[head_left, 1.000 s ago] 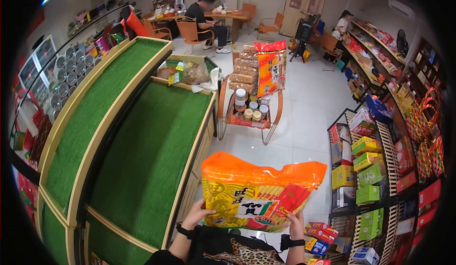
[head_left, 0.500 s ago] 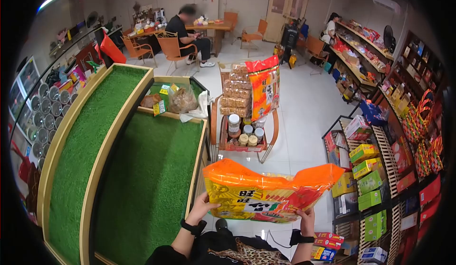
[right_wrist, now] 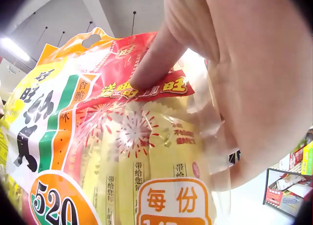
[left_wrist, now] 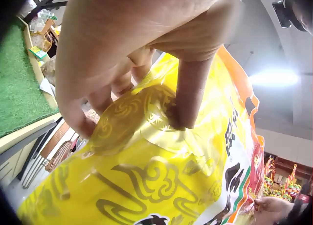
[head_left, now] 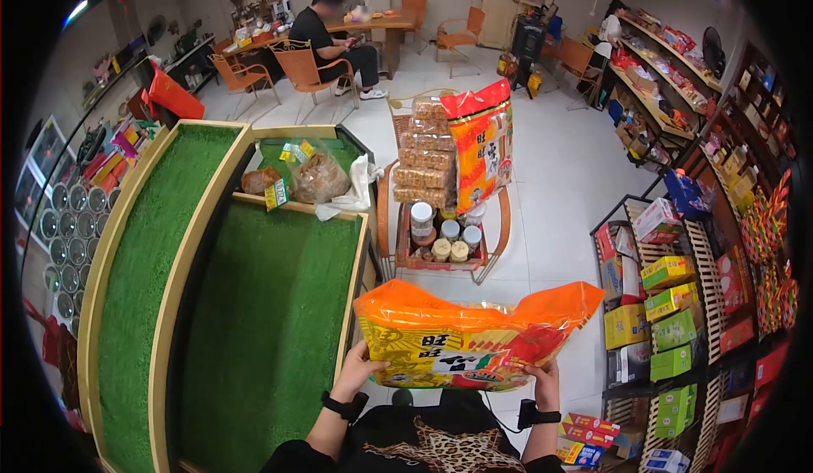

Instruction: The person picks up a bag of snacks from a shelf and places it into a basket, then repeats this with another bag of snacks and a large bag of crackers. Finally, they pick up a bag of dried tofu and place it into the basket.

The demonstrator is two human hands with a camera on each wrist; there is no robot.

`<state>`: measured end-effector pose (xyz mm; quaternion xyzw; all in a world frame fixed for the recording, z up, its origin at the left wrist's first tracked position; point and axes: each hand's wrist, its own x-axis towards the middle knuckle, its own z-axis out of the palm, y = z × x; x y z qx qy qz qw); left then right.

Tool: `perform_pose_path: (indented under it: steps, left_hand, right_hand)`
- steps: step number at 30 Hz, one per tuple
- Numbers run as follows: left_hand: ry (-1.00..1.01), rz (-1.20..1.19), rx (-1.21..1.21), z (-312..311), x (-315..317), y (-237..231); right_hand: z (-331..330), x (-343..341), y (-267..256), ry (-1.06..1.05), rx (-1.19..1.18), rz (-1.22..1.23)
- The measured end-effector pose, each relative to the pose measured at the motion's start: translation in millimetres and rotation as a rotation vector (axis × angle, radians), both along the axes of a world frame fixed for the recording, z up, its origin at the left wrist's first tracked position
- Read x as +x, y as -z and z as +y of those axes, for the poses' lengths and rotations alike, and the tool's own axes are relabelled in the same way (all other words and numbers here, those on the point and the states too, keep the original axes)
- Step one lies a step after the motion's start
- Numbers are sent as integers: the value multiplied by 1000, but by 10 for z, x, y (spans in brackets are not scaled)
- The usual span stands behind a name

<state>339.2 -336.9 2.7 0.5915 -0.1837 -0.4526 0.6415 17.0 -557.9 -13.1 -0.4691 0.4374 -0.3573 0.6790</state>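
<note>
A large yellow, orange and red snack bag [head_left: 457, 342] is held in front of the body between both hands. The left hand [head_left: 359, 371] grips its left end; in the left wrist view the thumb of that hand [left_wrist: 146, 48] presses the yellow front, with the other fingers behind. At the right end the right hand [head_left: 544, 386] pinches the bag. Its thumb lies across the red strip in the right wrist view, where the hand [right_wrist: 244, 73] covers the bag's edge and the clear window shows wrapped pieces [right_wrist: 142, 151].
Green-lined display bins [head_left: 271, 320] stand at left, one holding bagged goods [head_left: 320, 178]. Ahead, a chair [head_left: 505, 219] bears stacked packs, an orange-red bag [head_left: 481, 147] and jars. Boxes fill slatted shelves [head_left: 702, 278] at right. A seated person [head_left: 326, 41] is farther back.
The head view has shifted, so the bins and chair sit differently in it. The bag's top has tipped, showing its face more foreshortened than a second ago. Both hands keep hold of it.
</note>
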Motion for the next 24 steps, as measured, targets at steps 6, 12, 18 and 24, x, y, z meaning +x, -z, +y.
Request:
perform_pose_path:
  steps: [6, 12, 18, 24]
  left_hand:
    - [-69, -1, -32, -788, 18, 15]
    - [-124, -27, -42, -1857, -96, -240]
    - [-164, -1, -76, -2551, -276, -193]
    - [-137, 0, -20, -2988, -295, -203]
  right_hand:
    - [-981, 196, -25, -55, -66, -3]
    - [-2013, 257, -320, -87, -103, -102]
    - [-2727, 81, -196, -82, -85, -41]
    - [-3066, 12, -161, -25, -80, -53]
